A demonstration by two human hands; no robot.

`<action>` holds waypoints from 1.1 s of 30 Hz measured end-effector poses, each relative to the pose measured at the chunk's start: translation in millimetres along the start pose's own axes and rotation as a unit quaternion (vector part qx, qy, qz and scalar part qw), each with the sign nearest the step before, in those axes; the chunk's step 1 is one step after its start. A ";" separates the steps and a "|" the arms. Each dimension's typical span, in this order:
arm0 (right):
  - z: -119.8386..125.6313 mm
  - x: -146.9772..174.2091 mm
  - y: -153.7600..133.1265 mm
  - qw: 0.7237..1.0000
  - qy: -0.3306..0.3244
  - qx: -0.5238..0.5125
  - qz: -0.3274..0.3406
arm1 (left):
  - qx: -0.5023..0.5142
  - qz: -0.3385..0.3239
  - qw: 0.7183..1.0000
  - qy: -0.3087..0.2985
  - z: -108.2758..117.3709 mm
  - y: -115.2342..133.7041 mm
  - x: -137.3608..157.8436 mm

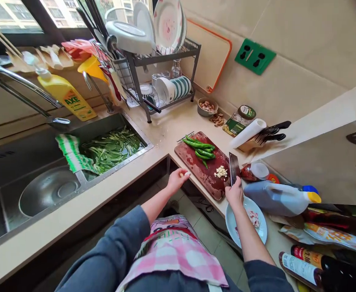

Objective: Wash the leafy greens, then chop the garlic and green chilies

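My right hand (235, 194) grips the handle of a cleaver (234, 165), its blade upright over the right edge of the brown cutting board (193, 163). Chopped garlic (221, 172) lies in a small heap on the board, near the blade. Farther back on it rest several long green chili peppers (200, 147). My left hand (178, 179) is held just off the board's near left edge, fingers pinched together. A small pale bit shows at the fingertips, too small to name. Beneath my right forearm sits a light blue plate (231, 221) with chopped pale pink pieces (253, 219).
Left is a sink (149, 147) with leafy greens (117, 146) in water and a green-white cloth (71, 152) over its divider. A dish rack (165, 56) stands behind. Along the wall are a small bowl (207, 107), a knife block (253, 142) and a large jug (275, 198).
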State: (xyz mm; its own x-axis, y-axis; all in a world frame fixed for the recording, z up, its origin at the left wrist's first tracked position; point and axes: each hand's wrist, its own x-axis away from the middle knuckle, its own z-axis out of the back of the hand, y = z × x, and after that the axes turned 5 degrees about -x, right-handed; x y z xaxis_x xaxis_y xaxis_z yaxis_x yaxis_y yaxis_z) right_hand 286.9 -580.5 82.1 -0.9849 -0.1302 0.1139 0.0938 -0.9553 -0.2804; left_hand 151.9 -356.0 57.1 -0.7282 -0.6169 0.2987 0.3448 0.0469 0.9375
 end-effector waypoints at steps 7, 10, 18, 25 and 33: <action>20.8 21.5 -18.6 0.959 -0.086 -0.226 0.145 | -0.094 -0.005 0.995 0.031 -39.7 -6.7 -38.7; 7.2 20.7 -42.8 0.931 -0.135 -0.270 0.206 | -0.142 -0.022 0.989 0.024 -39.6 -7.7 -41.7; -20.9 5.8 -74.5 0.931 -0.161 -0.205 0.257 | -0.191 -0.022 0.981 0.017 -39.4 -7.7 -43.1; -21.6 0.0 -79.2 0.933 -0.165 -0.173 0.269 | -0.208 -0.004 0.978 0.009 -38.8 -0.3 -44.0; -10.5 -2.7 -95.7 0.942 -0.199 -0.082 0.258 | -0.214 -0.004 0.977 0.004 -39.4 1.0 -45.6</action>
State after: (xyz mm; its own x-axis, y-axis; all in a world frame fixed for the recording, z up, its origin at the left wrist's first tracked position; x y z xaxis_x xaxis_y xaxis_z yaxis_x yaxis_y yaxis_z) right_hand 279.0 -485.9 98.6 -0.6788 -0.6861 0.2617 0.4890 -0.6882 -0.5359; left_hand 208.8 -358.7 37.4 -0.7272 -0.6228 0.2887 0.5569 -0.2894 0.7785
